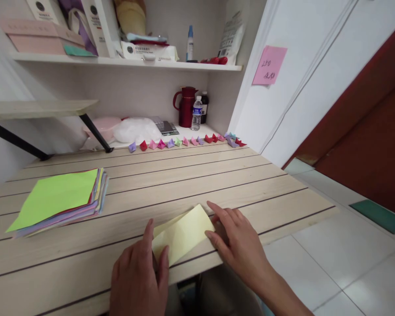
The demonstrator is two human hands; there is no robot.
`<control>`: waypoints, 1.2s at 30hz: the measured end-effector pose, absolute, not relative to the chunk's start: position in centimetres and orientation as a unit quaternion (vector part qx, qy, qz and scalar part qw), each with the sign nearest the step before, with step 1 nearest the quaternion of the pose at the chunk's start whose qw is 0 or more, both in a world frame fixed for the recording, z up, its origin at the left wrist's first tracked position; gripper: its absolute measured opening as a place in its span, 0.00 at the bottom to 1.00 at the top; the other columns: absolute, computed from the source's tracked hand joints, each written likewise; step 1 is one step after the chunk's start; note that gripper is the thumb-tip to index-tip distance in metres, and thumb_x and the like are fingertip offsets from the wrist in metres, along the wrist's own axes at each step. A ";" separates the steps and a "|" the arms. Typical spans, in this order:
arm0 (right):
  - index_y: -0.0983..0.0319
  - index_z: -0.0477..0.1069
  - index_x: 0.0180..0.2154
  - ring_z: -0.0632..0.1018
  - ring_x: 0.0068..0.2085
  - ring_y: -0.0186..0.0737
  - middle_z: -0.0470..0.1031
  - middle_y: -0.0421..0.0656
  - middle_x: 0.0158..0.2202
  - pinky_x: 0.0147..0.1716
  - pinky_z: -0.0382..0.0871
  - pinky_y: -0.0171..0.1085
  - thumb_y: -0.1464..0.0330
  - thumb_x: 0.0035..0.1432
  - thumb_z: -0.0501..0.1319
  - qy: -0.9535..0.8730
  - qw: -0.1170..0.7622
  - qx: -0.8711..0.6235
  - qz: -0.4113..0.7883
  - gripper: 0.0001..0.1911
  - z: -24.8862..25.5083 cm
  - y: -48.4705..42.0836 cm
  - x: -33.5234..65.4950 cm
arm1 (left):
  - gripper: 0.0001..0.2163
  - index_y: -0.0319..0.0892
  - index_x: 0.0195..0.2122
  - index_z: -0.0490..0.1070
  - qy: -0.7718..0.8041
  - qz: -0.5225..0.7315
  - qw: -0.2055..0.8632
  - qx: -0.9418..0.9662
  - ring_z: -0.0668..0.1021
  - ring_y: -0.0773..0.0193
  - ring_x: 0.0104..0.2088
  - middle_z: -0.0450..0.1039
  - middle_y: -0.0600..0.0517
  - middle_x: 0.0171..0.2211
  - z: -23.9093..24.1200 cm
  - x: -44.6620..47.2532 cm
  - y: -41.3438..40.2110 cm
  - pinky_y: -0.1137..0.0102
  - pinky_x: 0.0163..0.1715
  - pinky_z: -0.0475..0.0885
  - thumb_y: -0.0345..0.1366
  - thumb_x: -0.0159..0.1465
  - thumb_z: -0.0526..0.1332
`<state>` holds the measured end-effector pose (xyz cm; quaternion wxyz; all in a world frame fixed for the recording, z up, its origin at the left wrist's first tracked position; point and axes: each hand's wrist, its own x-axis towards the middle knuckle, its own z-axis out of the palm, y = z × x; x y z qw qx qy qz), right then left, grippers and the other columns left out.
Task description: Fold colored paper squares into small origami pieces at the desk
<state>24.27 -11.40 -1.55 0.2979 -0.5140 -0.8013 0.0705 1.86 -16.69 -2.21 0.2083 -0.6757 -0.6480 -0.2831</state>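
A yellow sheet of paper [183, 233] is seen at the near edge of the counter [197, 175], between the two hands. It is already folded over on itself, so that a doubled oblong is shown with a narrow strip of the lower layer at its left. The left hand [140, 272] is laid on the sheet's near left corner with its fingers stretched out and nothing is clasped in it. The right hand [238, 239] is held open too, and its fingertips are set against the sheet's right edge.

The work is judged to be at an early fold on this sheet. Along the far side of the counter a row of small folded paper figures [184, 141] is lined up in red, pink and purple, and these appear finished. To the left a stack of coloured sheets [61, 199], topped by a green one, is lying flat and unfolded, so much appears left.

Of the containers, a red jug [185, 106] is stood on the low shelf behind with its lid on, and its contents cannot be told. Just beside it a capped clear water bottle [196, 114] and a dark bottle [204, 105] are stood. Boxes [36, 37] are kept on the upper shelf, and what is in them is hidden.
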 end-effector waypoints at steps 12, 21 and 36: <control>0.52 0.51 0.66 0.76 0.47 0.48 0.77 0.45 0.47 0.48 0.69 0.48 0.61 0.66 0.56 -0.774 0.339 -0.521 0.122 0.29 -1.4 -11.5 25.0 | 0.22 0.36 0.61 0.59 -0.665 -0.274 0.239 -0.653 0.78 0.54 0.37 0.77 0.44 0.38 -3.0 2.1 -17.0 0.61 0.36 0.74 0.37 0.68 0.56; 0.56 0.59 0.62 0.73 0.38 0.50 0.75 0.42 0.33 0.41 0.63 0.49 0.67 0.62 0.58 -0.763 0.283 -0.580 0.033 0.26 -1.6 -10.8 23.4 | 0.24 0.39 0.59 0.62 -0.633 -0.370 0.265 -0.627 0.74 0.45 0.51 0.67 0.35 0.55 -2.7 2.4 -17.0 0.54 0.45 0.74 0.30 0.61 0.63; 0.53 0.59 0.62 0.69 0.57 0.53 0.62 0.49 0.61 0.51 0.66 0.52 0.67 0.64 0.56 -0.766 0.356 -0.536 0.000 0.26 -2.6 -11.5 24.1 | 0.11 0.53 0.42 0.79 -0.607 -0.357 0.181 -0.687 0.76 0.51 0.54 0.80 0.49 0.50 -3.7 3.2 -17.8 0.46 0.65 0.45 0.40 0.67 0.57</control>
